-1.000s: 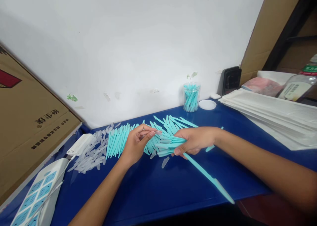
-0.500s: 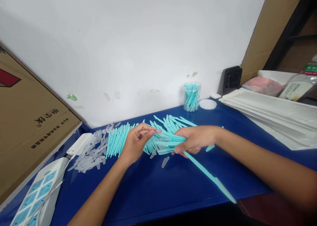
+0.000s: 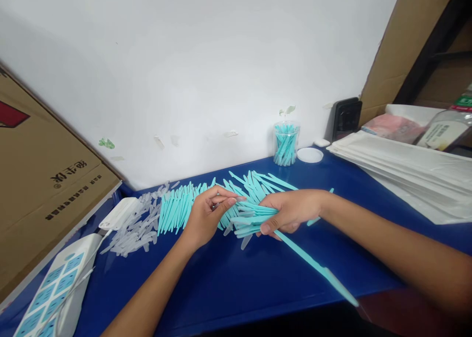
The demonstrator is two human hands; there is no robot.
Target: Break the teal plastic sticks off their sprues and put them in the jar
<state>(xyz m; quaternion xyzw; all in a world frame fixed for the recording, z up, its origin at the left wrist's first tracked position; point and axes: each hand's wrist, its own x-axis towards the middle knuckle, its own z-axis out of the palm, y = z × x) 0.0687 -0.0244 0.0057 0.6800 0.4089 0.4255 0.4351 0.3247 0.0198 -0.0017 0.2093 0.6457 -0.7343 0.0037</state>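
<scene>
My right hand (image 3: 287, 211) is wrapped round a bundle of turquoise eyebrow razors (image 3: 254, 219); one razor (image 3: 320, 268) sticks out toward the table's front edge. My left hand (image 3: 210, 211) pinches a small clear blade cap (image 3: 240, 198) between thumb and finger, close to the tips of the bundle. Fingers partly hide where cap and razor meet. Behind and left of the hands lies a row of turquoise razors (image 3: 175, 209), with more razors (image 3: 254, 182) beyond the bundle. Loose clear caps (image 3: 134, 233) form a pile at the left.
At the wall stands a clear tub (image 3: 286, 145) full of razors, beside a white round lid (image 3: 310, 155). A power strip (image 3: 55, 288) and a white device (image 3: 118, 214) are at left, near a cardboard box (image 3: 47, 179). White bags (image 3: 405, 169) lie at right.
My left hand has moved slightly right with the cap, closer to the bundle. The bundle in my right hand has shifted a little, and the protruding razor's end has moved right and down.
</scene>
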